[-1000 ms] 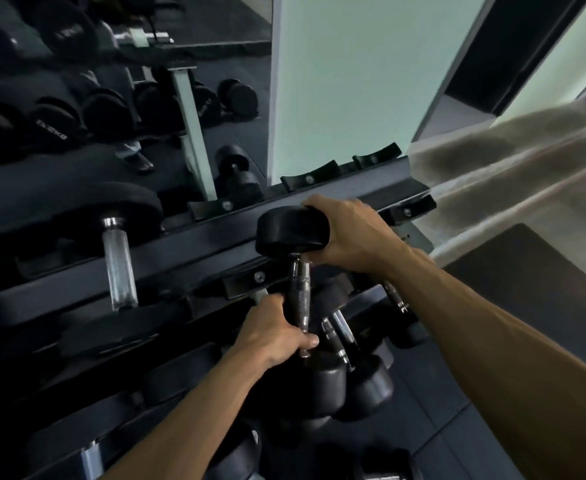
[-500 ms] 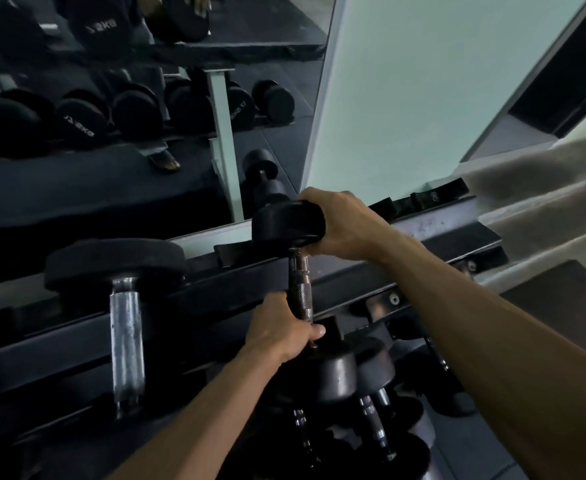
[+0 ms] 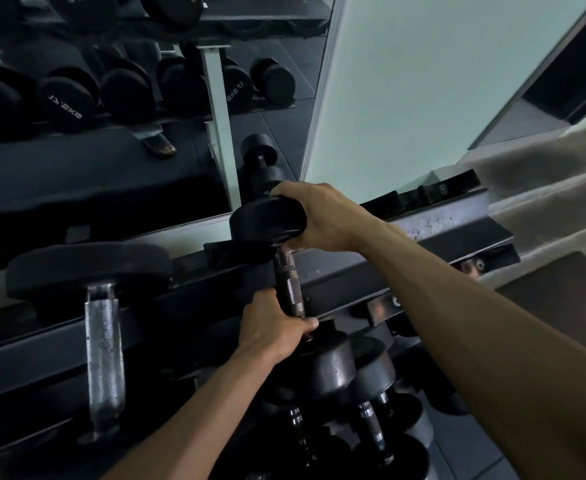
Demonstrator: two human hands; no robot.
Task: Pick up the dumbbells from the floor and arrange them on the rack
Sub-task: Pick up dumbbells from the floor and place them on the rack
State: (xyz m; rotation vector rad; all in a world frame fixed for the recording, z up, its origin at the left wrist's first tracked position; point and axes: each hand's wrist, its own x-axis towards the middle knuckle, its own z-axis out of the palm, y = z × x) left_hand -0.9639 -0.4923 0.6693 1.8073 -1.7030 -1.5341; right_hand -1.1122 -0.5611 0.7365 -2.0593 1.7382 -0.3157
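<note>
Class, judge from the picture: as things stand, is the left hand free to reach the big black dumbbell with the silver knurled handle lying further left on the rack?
Probably not yet: the left hand grips the handle of the smaller black dumbbell. The path to the big black dumbbell looks clear.

Pale green wall (image 3: 423,81), large mirror (image 3: 76,161) at left, dark floor (image 3: 561,299).

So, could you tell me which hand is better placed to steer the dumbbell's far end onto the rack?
Right hand: it cups the dumbbell's far head over the rack; left hand grips the handle.
</note>
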